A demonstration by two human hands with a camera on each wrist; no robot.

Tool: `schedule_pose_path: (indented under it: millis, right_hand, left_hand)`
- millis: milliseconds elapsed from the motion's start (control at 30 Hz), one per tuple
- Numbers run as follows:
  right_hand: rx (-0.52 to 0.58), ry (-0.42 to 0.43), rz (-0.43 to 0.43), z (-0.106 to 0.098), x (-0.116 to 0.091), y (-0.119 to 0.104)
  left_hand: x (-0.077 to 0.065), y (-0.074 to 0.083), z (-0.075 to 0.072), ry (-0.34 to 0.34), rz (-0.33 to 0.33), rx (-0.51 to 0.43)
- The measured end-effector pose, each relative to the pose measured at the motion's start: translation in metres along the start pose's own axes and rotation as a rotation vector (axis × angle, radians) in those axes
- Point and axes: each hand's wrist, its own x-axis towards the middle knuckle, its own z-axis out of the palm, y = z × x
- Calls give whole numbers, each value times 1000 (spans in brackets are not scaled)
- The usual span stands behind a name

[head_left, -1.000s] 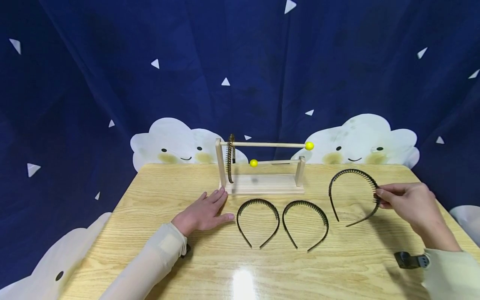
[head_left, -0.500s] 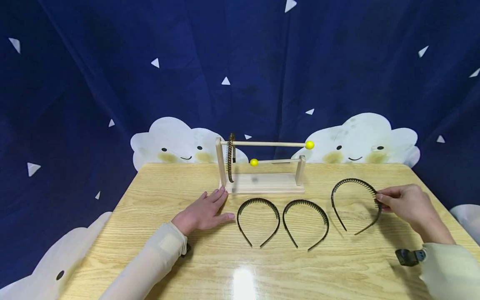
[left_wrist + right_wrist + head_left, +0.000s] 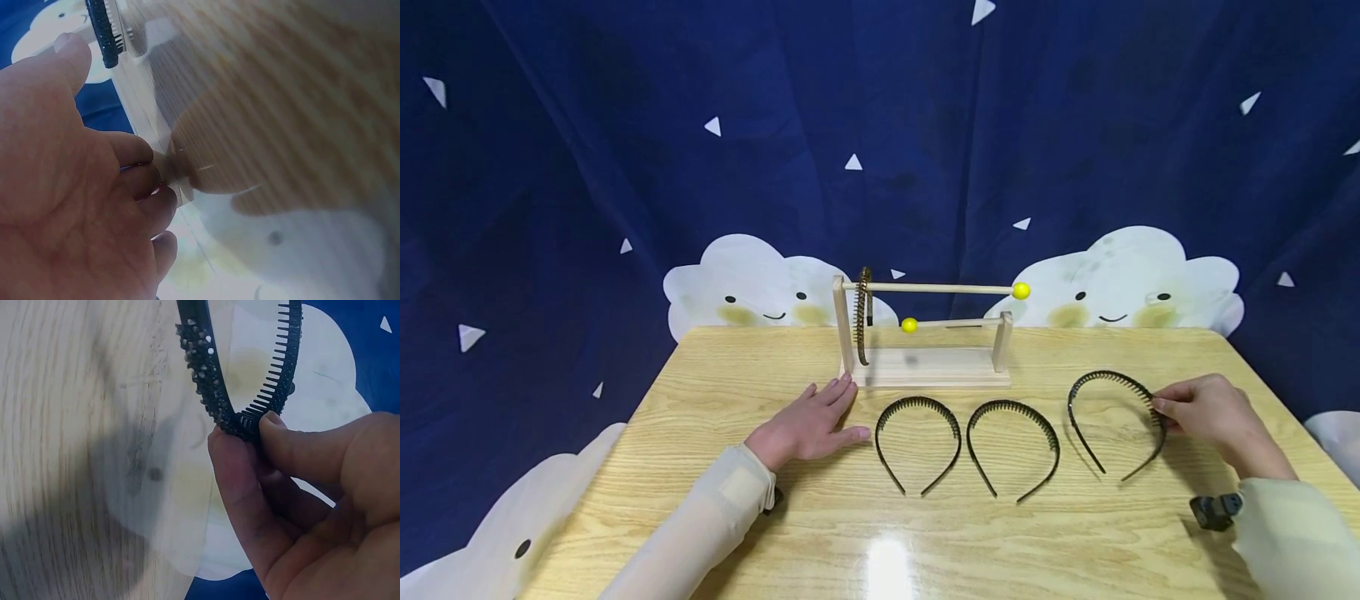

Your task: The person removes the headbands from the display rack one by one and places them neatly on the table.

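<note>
Deep-blue cloth (image 3: 925, 108) with white triangles (image 3: 853, 163) hangs at twelve o'clock, smiling white clouds (image 3: 737, 262) on it at eleven and one. Before me, the wood-grained table (image 3: 1037, 550) catches a bright glare (image 3: 888, 568) at six.

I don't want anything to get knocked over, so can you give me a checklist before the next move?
1. Right hand has a pinch on the held headband: ok, thumb and finger are on its band.
2. Held headband is off the table: cannot tell, its tips might touch.
3. Held headband is apart from the nearest headband lying down: ok, there's a gap.
4. Left hand is well away from the stand: not ok, fingertips are right at its base corner.
5. Upper rod has bare space: ok, only the brown headband hangs there, near the post.
</note>
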Motion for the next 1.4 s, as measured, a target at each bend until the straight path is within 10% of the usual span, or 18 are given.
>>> schedule_pose_path:
  millis: [1400]
  right_hand:
    - [-214,-2,-41,8,16,1]
  left_hand:
    - [1,-1,-1,0,4,-28]
